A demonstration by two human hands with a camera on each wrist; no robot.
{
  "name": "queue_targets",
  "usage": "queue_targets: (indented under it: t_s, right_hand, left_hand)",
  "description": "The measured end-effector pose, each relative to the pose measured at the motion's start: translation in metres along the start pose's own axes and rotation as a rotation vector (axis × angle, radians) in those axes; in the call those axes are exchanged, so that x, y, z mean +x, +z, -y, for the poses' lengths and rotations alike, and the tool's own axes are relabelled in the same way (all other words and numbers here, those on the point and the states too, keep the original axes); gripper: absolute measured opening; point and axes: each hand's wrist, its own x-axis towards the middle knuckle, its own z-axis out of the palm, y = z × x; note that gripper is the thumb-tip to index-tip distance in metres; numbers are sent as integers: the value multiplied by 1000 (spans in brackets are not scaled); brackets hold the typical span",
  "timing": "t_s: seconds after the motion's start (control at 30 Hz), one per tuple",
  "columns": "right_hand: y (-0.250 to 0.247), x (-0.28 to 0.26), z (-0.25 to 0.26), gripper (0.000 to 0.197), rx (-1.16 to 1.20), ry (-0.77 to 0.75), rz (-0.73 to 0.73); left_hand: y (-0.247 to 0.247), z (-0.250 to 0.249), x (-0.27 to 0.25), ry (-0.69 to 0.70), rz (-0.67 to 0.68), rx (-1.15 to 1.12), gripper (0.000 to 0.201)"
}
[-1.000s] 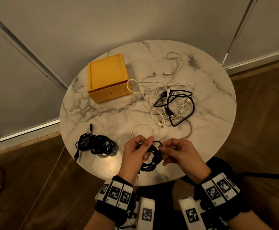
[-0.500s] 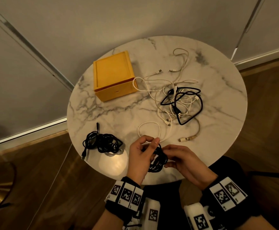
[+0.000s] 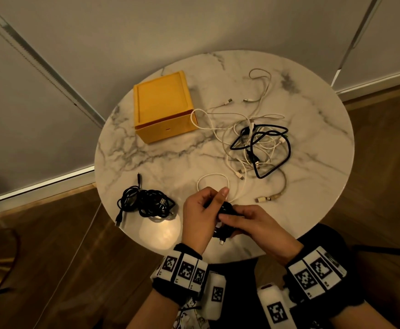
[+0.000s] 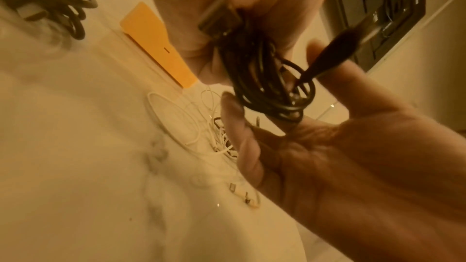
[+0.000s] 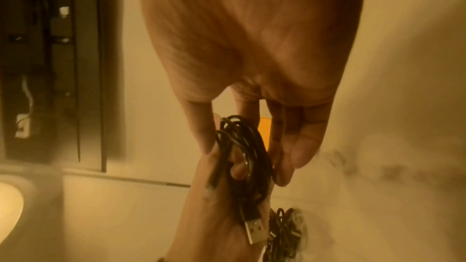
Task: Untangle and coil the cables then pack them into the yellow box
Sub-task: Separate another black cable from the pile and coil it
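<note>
My left hand [image 3: 206,207] grips a coiled black cable [image 3: 226,210] over the near edge of the table. My right hand [image 3: 233,219] lies across the coil, its fingers [image 5: 277,146] curled round the loops [image 5: 242,156]. In the left wrist view a black plug end [image 4: 327,57] sits between my right thumb and finger. The coil's USB plug [image 5: 254,230] sticks out below my palm. The yellow box [image 3: 163,105] stands at the back left, lid shut. A tangle of white and black cables [image 3: 258,148] lies on the right.
A second black cable bundle [image 3: 146,203] lies coiled at the table's left edge. The round marble table [image 3: 161,162] is small, with wooden floor around it and a wall behind. One white loop [image 3: 213,180] reaches just beyond my left hand.
My right hand has moved left over the coil and covers most of it. The coil is pressed tighter between both hands. The rest of the cables have not moved.
</note>
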Motion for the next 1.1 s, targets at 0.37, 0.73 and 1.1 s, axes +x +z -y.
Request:
queue_targets:
  t_s: [0.37, 0.73, 1.1]
  right_hand:
    - [-10, 5, 10, 15, -71, 112, -112]
    - [-16, 3, 6, 27, -215, 126, -28]
    - [-13, 4, 3, 34, -332, 1, -4]
  left_hand:
    - [-19, 6, 1, -106, 168, -2, 17]
    - [-33, 11, 5, -38, 274, 290, 21]
    - [-43, 3, 10, -82, 299, 298, 26]
